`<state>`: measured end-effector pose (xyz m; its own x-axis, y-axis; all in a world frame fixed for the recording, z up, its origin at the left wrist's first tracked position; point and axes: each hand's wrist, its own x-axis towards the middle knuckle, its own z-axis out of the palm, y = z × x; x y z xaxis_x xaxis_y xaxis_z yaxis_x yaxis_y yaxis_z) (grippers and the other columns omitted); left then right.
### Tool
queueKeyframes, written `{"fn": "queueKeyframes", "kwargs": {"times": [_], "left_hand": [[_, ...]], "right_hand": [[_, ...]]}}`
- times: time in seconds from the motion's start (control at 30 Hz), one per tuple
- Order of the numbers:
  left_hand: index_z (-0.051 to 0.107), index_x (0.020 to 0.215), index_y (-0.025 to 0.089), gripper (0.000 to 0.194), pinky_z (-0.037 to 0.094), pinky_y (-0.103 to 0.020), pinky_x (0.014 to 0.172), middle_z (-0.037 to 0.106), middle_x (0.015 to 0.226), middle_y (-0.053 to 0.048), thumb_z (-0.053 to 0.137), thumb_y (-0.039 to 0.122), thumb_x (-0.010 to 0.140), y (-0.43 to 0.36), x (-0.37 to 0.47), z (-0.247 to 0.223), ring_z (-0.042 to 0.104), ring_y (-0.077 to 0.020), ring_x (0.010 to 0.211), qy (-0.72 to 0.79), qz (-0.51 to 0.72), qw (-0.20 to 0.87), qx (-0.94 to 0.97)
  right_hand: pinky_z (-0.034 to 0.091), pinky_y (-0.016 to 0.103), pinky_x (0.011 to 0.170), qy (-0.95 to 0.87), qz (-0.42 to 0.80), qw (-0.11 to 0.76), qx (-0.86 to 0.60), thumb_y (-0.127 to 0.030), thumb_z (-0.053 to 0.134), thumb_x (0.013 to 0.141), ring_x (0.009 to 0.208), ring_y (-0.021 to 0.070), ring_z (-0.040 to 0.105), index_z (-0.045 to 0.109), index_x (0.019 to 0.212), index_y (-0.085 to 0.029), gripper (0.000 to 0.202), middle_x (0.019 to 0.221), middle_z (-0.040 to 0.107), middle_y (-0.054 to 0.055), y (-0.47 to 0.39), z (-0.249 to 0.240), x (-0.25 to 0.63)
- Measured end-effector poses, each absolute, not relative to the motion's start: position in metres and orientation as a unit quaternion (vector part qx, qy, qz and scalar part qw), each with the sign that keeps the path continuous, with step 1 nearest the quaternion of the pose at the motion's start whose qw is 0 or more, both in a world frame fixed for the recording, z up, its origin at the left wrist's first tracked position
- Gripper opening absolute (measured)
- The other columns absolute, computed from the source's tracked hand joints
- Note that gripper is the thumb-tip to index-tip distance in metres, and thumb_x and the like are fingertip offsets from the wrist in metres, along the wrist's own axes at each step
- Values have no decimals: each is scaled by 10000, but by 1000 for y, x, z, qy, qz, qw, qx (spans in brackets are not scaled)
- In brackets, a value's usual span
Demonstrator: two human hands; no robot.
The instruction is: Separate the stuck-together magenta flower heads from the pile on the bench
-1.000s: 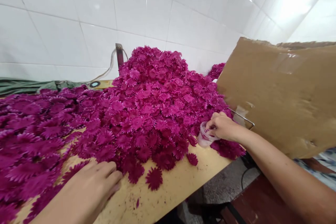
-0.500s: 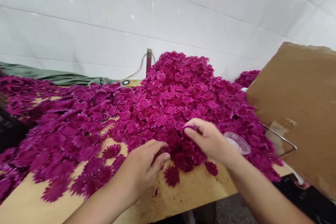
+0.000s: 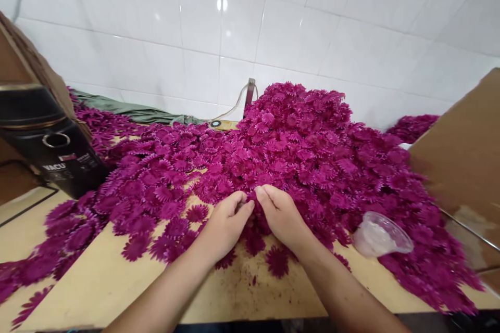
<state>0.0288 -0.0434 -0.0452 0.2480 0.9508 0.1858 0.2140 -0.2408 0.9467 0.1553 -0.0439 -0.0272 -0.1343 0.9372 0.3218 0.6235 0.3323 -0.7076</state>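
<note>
My left hand (image 3: 228,218) and my right hand (image 3: 283,216) meet in front of a big heap of magenta artificial flower heads (image 3: 297,130). Both are closed, thumbs and fingers pinching a magenta flower piece (image 3: 251,199) between them. Most of that piece is hidden by the fingers and blends with the heap behind. Below my right hand a single flower head (image 3: 277,261) lies flat on the wooden table (image 3: 101,281). Off to the right, a clear plastic tub (image 3: 380,237) with whitish contents leans tilted against the flowers.
A black container (image 3: 54,145) and cardboard stand at the left, among more flowers. A brown cardboard sheet (image 3: 464,166) rises at the right. Green cloth (image 3: 136,112), a yellow tool (image 3: 222,124) and a short post (image 3: 250,94) with a cord are by the white tiled wall.
My hands have come together; my right hand brought its flower piece toward my left, whose fingers have closed. The view has shifted left, bringing the black container further into sight.
</note>
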Motion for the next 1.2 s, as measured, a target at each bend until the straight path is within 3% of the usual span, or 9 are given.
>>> {"fn": "queueKeyframes", "kwargs": {"times": [0.1,0.2,0.4,0.53,0.67,0.83,0.97,1.07,1.2], "left_hand": [[465,642,180,176,376,-231,548,438,585,46,436,290,777,-41,26,-46,428,-108,571,463,425,416,657],[506,762,176,99,417,-246,605,499,660,26,463,265,768,-42,24,-47,486,-121,631,473,444,390,654],[575,1000,216,238,436,-314,791,580,911,-41,470,197,788,-49,21,-39,539,-176,871,438,430,177,769],[625,927,220,200,443,-315,768,617,862,-28,505,198,769,-47,19,-32,565,-182,834,464,379,179,780],[608,728,201,144,424,-283,684,618,750,-1,473,170,765,-41,21,-27,564,-155,724,492,419,186,741],[519,591,185,122,390,-229,545,505,516,54,523,226,706,-32,26,-25,487,-107,514,498,522,365,589],[480,601,179,141,362,-204,468,491,478,64,531,278,688,-19,11,-19,443,-83,429,486,593,477,429],[478,629,183,121,402,-217,532,511,512,62,544,277,667,-9,-11,-14,502,-98,506,508,662,391,387],[572,718,170,124,452,-311,721,591,706,3,579,245,619,-7,-28,-21,567,-160,704,543,514,328,577]], "right_hand": [[391,241,608,-738,275,375,-489,-249,409,794,639,127,488,476,707,-185,127,688,545,3,-47,-26,158],[383,234,591,-738,269,368,-497,-205,458,750,624,123,491,512,727,-175,67,683,563,-1,-48,-28,161],[305,241,502,-709,179,379,-567,-313,349,820,503,109,375,362,527,-199,315,517,448,-14,-40,-39,159],[333,249,526,-697,248,394,-545,-369,338,822,530,115,381,379,546,-198,328,536,418,-19,-39,-43,157],[364,238,563,-702,333,411,-477,-333,419,790,608,121,427,445,658,-188,198,629,459,-20,-45,-40,154],[388,248,625,-672,385,452,-442,-270,478,754,632,122,448,484,702,-186,99,662,492,-23,-47,-34,150],[376,240,578,-689,372,421,-458,-244,458,761,590,117,434,463,672,-192,104,620,468,-31,-51,-35,157],[387,248,589,-692,343,394,-498,-216,448,744,602,126,461,473,664,-191,87,618,489,-22,-52,-38,169],[418,295,748,-672,297,451,-507,-204,461,719,777,162,546,546,810,-185,126,791,593,26,-46,-38,177]]}}
